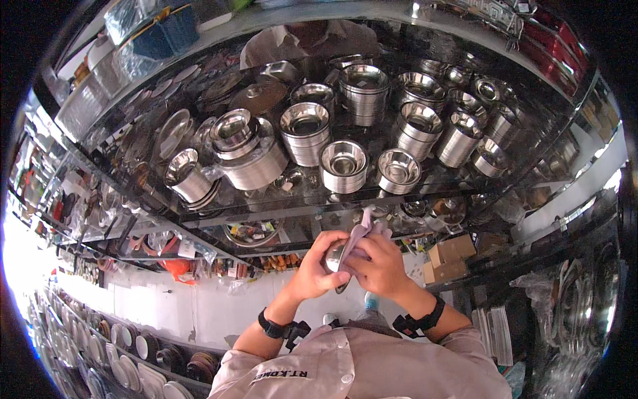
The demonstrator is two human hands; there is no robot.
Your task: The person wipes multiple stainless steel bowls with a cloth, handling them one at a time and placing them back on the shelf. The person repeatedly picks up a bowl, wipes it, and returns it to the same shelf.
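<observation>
My left hand (321, 267) grips a small stainless steel bowl (335, 257) by its rim, tilted on its side in front of my chest. With my right hand (376, 262) I hold a pale purple cloth (363, 233) against the bowl's inner side. Part of the bowl is hidden behind the cloth and my fingers. Beyond my hands, stacked steel bowls stand on a dark glass shelf (299, 212); the nearest are a stack (344, 167) and a lower stack (398, 171).
Large steel pots (254, 164) and more bowl stacks fill the shelf. Cardboard boxes (450, 258) lie at right below shelf height. Plates (144, 346) stand in racks at lower left. The shelf's front edge runs just beyond my hands.
</observation>
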